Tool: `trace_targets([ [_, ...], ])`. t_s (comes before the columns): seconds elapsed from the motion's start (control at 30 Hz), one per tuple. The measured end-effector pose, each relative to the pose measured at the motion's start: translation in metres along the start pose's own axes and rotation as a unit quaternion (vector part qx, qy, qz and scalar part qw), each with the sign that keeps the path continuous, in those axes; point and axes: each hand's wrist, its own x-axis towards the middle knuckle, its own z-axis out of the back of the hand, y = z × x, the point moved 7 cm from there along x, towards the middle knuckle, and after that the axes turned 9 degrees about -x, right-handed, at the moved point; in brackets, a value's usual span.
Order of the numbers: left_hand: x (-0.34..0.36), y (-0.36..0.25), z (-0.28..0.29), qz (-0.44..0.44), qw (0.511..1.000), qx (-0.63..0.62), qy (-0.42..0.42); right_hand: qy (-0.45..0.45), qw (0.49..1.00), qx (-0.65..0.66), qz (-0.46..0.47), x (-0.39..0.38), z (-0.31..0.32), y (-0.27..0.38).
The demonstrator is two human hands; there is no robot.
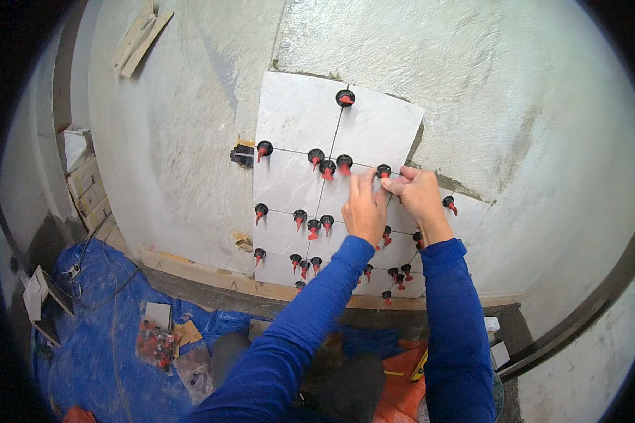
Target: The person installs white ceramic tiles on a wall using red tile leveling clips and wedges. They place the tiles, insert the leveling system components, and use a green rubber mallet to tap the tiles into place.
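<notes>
Free room is left over the rough upper wall (487, 77), above & R of the tiles (293, 102). The top tile row is interrupted mid-seam by a single upper clip (345, 98). Lower down, passage along the joints is obstructed by projecting blk/red clips (314, 229), bunched esp. nr the corners. The clip betw. the hands (383, 171) is hemmed in by L hand (365, 208) & R hand (420, 199). Approach from below is partly blocked by both forearms; a gap is left betw. them.

head cam (fisheye) twd wall (473, 70)
</notes>
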Motion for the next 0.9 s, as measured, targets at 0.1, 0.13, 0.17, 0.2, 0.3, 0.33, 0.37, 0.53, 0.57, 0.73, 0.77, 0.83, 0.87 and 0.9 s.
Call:
trace_targets([
  [0.1,-0.01,0.007,-0.012,0.079,0.996,-0.008,-0.028,0.015,1.0,-0.02,-0.012,0.002,-0.002,-0.001],
  [0.13,-0.011,0.007,-0.015,0.075,0.996,0.004,-0.042,0.013,1.0,-0.025,-0.008,0.002,-0.001,0.0],
  [0.17,-0.011,0.007,-0.017,0.077,0.996,0.013,-0.049,0.008,0.999,-0.032,-0.004,0.003,0.001,0.002],
  [0.2,-0.01,0.008,-0.02,0.078,0.995,0.022,-0.057,0.004,0.999,-0.034,-0.002,0.002,0.002,0.003],
  [0.3,-0.011,0.015,-0.027,0.121,0.989,0.041,-0.068,0.003,0.999,-0.035,-0.003,0.003,0.003,0.006],
  [0.33,-0.011,0.014,-0.028,0.113,0.99,0.041,-0.079,0.015,0.999,-0.031,-0.009,0.002,0.004,0.007],
  [0.37,-0.011,0.014,-0.027,0.108,0.989,0.04,-0.088,0.027,0.999,-0.027,-0.015,0.002,0.003,0.007],
  [0.53,-0.01,0.015,-0.029,0.089,0.99,0.061,-0.092,0.042,0.998,-0.036,-0.02,0.001,0.004,0.009],
  [0.57,-0.009,0.015,-0.028,0.087,0.989,0.062,-0.103,0.04,0.998,-0.034,-0.029,0.001,0.004,0.008],
  [0.73,-0.006,0.011,-0.026,0.089,0.99,0.045,-0.104,0.039,0.998,0.044,-0.017,-0.007,0.013,-0.002],
  [0.77,-0.008,0.011,-0.024,0.098,0.991,0.026,-0.088,0.032,0.997,0.07,-0.005,-0.01,0.016,-0.005],
  [0.83,-0.012,0.015,-0.017,0.129,0.991,0.015,-0.041,-0.038,0.998,0.049,0.007,-0.018,0.029,-0.017],
  [0.87,-0.012,0.011,-0.011,0.095,0.995,0.021,-0.024,-0.071,0.997,0.041,0.005,-0.023,0.034,-0.024],
  [0.9,-0.012,0.007,-0.005,0.062,0.998,0.025,-0.006,-0.121,0.993,0.008,0.007,-0.032,0.036,-0.03],
])
